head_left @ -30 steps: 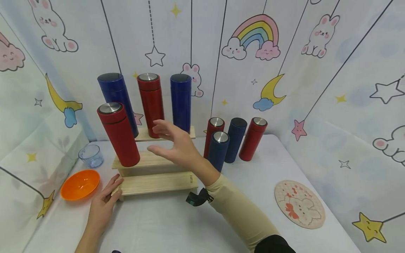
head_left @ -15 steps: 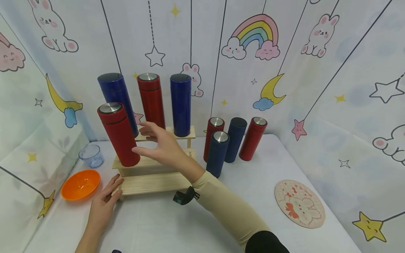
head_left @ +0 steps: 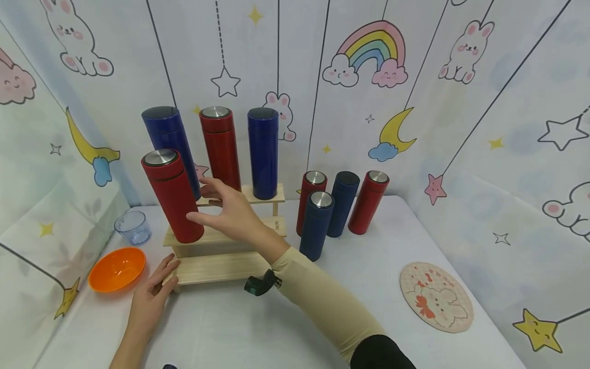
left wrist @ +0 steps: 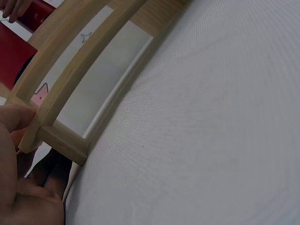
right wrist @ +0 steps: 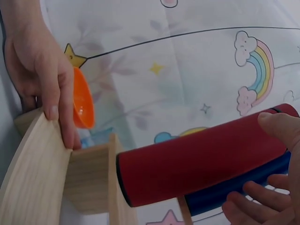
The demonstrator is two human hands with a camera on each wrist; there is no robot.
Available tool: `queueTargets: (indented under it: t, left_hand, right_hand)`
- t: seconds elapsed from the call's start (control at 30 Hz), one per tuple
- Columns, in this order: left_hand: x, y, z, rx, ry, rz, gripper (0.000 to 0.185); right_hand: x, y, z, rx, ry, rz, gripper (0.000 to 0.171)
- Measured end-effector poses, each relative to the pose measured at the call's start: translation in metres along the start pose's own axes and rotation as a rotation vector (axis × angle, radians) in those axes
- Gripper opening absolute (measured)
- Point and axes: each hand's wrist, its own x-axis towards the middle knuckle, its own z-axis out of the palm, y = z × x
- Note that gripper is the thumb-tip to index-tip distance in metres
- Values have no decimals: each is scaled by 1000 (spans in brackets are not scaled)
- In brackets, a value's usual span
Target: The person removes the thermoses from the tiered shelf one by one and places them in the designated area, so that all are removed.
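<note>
White cloth [head_left: 221, 323] covers the table, with a printed hanging [head_left: 295, 46] behind. From the head, a red flask [head_left: 172, 205] stands on the left of the wooden rack's [head_left: 221, 266] middle tier, before a blue flask [head_left: 163, 125] on the top one. The right hand [head_left: 230, 210] is spread wide beside it; contact cannot be told. The left hand [head_left: 149, 294] rests at the rack's left end, fingers fairly straight.

From the left wrist, those fingers lie about the end of the lowest step; light, steady pressure there should stop the rack sliding.

From the right wrist, thumb and fingers stand well apart across the red flask; closing evenly round its middle would likely spare the blue one a knock.
</note>
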Motion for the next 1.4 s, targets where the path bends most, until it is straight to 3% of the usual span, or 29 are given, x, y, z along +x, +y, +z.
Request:
queueTargets:
  t: [0.3, 0.77, 1.0, 1.4]
  left_hand:
    - [0, -1, 0, 13, 2, -11, 47]
    - [0, 0, -1, -5, 3, -15, 46]
    - [0, 1, 1, -22, 8, 7, 46]
    - [-1, -2, -1, -12, 2, -3, 46]
  right_hand:
    - [6, 4, 10, -23, -13, 76, 80]
    - [18, 13, 28, 47, -6, 72, 71]
    - [19, 13, 33, 20, -2, 131, 73]
    - [22, 11, 38, -40, 15, 125, 66]
